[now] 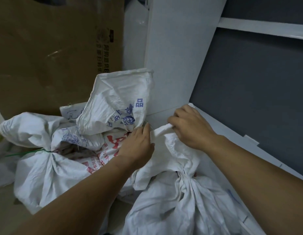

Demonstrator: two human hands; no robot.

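Beside the white wall [172, 65], your right hand [189, 128] pinches the top flap [160, 132] of the near sack [181, 209], probably to pull it taut. Your left hand [137, 146] lies flat against it with straight fingers, steadying it among the other sacks [45, 167].

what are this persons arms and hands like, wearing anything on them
The left hand and right hand are both bare, with no gloves. No ring, watch or bracelet shows on either hand or wrist. The left forearm and right forearm are uncovered all the way to the frame edge, so no sleeve is in view. No tattoos or other markings show.
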